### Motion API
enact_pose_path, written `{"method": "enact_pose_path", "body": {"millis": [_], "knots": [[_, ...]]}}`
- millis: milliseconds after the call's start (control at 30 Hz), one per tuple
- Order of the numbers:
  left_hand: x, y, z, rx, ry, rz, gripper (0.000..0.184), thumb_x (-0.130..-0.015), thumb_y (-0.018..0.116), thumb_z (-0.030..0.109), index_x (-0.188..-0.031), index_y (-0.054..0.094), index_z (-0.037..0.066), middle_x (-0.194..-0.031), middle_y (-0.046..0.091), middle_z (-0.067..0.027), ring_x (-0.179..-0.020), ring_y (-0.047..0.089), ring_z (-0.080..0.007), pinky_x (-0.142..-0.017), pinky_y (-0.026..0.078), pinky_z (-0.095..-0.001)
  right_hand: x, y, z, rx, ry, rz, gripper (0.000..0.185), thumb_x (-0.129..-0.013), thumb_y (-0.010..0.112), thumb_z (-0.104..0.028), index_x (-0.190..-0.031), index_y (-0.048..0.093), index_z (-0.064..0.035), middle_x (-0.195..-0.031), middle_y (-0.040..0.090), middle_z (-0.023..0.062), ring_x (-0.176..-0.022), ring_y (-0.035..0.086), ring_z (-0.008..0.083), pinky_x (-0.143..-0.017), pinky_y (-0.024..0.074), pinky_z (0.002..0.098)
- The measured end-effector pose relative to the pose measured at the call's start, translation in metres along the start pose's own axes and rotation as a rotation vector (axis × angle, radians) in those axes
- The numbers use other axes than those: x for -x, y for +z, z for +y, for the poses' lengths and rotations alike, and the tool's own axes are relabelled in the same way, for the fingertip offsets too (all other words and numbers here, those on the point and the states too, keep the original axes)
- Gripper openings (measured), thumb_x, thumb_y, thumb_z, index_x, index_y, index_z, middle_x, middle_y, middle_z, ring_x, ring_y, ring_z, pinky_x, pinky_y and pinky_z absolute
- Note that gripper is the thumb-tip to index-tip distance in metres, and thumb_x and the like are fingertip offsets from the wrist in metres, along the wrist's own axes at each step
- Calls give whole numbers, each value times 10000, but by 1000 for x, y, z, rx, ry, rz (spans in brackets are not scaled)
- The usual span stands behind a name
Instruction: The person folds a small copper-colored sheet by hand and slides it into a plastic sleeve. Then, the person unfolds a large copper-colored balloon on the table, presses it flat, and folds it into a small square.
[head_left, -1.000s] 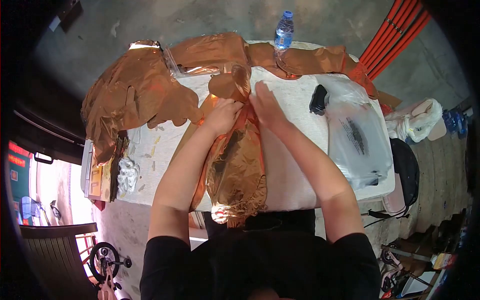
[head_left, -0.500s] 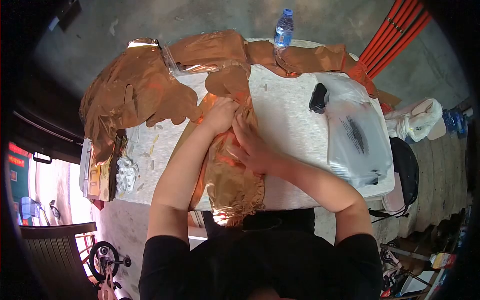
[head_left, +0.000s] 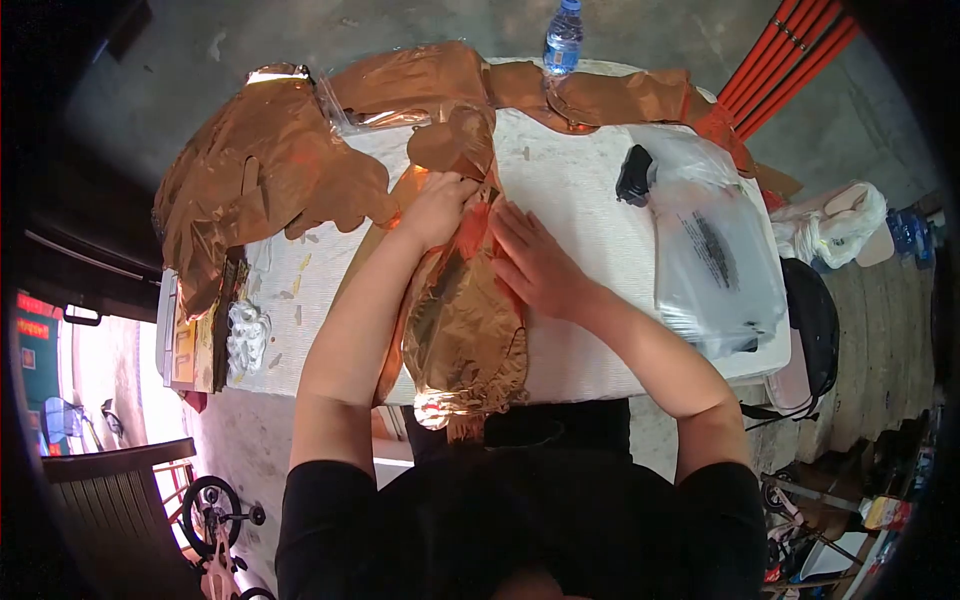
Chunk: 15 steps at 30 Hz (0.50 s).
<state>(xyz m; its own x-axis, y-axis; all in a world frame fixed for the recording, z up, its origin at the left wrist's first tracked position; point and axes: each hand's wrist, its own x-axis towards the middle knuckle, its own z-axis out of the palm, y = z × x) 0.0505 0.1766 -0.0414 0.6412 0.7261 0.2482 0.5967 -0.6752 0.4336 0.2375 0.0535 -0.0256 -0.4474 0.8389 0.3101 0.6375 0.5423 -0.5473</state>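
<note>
A copper-coloured foil balloon [head_left: 465,325], limp and creased, lies lengthwise before me, its gathered lower end hanging over the near table edge. My left hand [head_left: 440,210] is closed on its upper part, fingers curled into the foil; their tips are partly hidden. Against the balloon's right side rests my right hand [head_left: 538,265], with its fingers stretched out and holding nothing. Just beyond my hands, a rounded foil lobe [head_left: 440,147] sticks up. More limp foil balloons spread to the left [head_left: 260,165] and along the far side of the table [head_left: 415,80].
On the white-covered table [head_left: 590,210], clear plastic bags [head_left: 715,260] lie at right beside a small black object [head_left: 635,175]. A water bottle [head_left: 563,40] stands at the far edge. Crumpled white plastic [head_left: 247,338] is at left. Red poles [head_left: 785,60] lean beyond the far right corner.
My right hand has moved slightly right, off the middle of the foil to its edge, and its fingers have straightened. The left hand keeps its hold. The view has tilted slightly.
</note>
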Motion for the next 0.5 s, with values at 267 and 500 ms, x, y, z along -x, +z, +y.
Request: {"method": "enact_pose_path", "body": {"millis": [267, 500], "knots": [[0, 3, -4, -16, 18, 33, 258, -840, 544, 138, -1061, 644, 49, -1034, 590, -157, -1047, 492, -338, -914, 400, -405, 5, 19, -7, 328, -22, -85, 687, -912, 514, -347, -1404, 274, 69, -1484, 250, 249, -1398, 223, 365, -1142, 173, 480], [-5, -5, -2, -84, 30, -29, 265, -844, 577, 134, -1083, 627, 31, -965, 629, -156, -949, 563, -342, -872, 432, -380, 6, 21, -9, 358, -23, -80, 699, -918, 497, -392, -1400, 284, 69, -1482, 260, 245, -1397, 228, 359, -1138, 178, 484]]}}
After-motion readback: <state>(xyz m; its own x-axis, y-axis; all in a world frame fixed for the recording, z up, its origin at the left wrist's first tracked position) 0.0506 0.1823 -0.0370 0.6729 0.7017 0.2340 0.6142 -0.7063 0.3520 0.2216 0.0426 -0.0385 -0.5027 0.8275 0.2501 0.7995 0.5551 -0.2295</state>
